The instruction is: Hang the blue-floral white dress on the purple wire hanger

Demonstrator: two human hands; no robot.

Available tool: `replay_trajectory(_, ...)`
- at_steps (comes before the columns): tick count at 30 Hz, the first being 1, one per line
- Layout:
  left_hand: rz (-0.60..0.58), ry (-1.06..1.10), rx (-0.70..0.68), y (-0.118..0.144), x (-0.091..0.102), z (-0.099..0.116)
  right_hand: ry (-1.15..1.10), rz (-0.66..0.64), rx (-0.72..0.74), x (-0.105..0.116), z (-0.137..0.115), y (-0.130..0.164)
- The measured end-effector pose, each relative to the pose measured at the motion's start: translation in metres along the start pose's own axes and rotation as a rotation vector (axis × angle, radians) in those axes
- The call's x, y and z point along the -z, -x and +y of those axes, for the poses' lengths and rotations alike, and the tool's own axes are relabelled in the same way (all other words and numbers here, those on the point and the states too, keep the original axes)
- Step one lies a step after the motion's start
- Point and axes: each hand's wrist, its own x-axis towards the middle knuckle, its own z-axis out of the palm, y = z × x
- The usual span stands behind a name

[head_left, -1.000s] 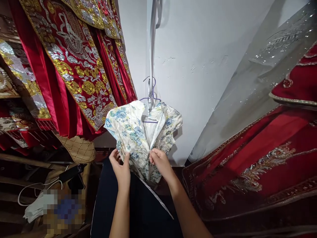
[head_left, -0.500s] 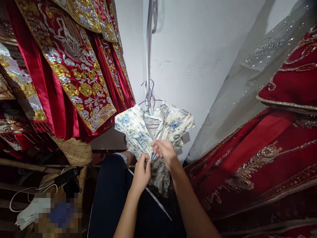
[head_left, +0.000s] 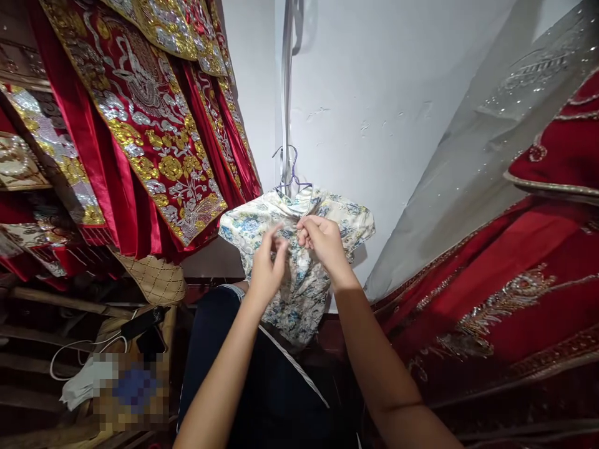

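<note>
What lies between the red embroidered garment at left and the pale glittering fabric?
Head view: a floral blouse on a purple hanger, left hand and right hand before it, pale wall behind.

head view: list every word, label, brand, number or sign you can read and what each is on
None can be read.
Floral top: printed flowers, no lettering visible.
Black object by the white cable: any marks too small to read.
Pixelated patch: too blurred to read.
</note>
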Motion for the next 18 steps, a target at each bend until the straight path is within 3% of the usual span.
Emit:
replay_trajectory(5,-0.07,-0.266,-0.252,-0.064,0.018,0.025,0.08,-0.041,0.062,0.005,-0.012,-0.009)
replay_trajectory(11,-0.275,-0.466,-0.281,-0.071,0.023,0.015,-0.007,-0.009,-0.006,0.001,0.008,-0.006)
replay_trajectory(15,-0.217,-0.429,-0.3,-0.078,0.024,0.009,-0.004,-0.028,0.006,-0.004,0.009,-0.011)
replay_trajectory(18,-0.199,-0.374,-0.315,-0.094,0.022,0.008,0.057,0.032,-0.018,-0.006,0.01,-0.021)
